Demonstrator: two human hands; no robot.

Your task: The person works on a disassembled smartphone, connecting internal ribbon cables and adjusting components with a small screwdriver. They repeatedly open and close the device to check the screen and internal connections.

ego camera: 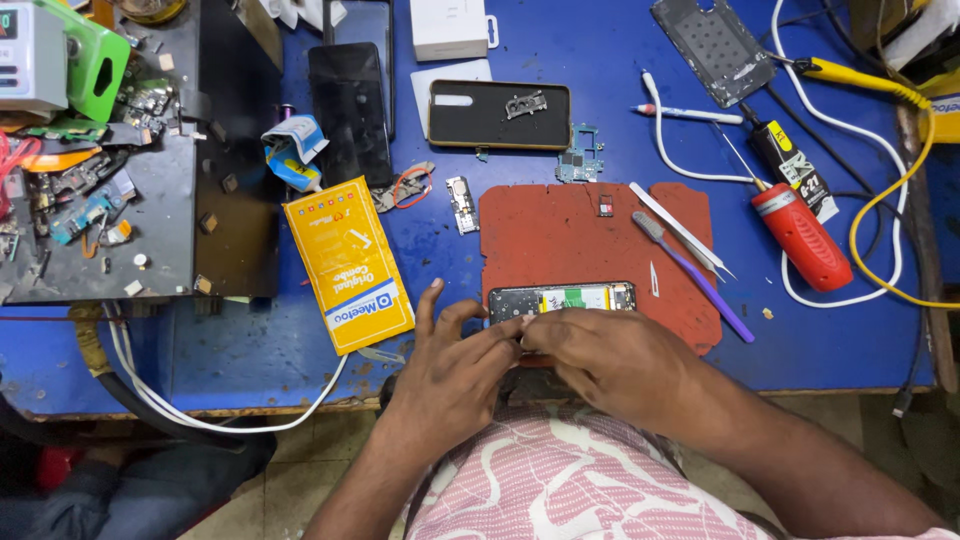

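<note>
Both hands meet over the near edge of the opened phone (562, 299), so the left hand (450, 375) and right hand (605, 360) hide its lower half, and whether either grip is clamped on anything cannot be told. The phone lies at 6 o'clock on a worn red mat (590, 235) on the blue bench (600, 60), whose front edge is chipped. At 3 o'clock of the phone lie 1 purple brush (700, 282) and steel tweezers (680, 228); at 9 o'clock, a glossy yellow packet (348, 262).
</note>
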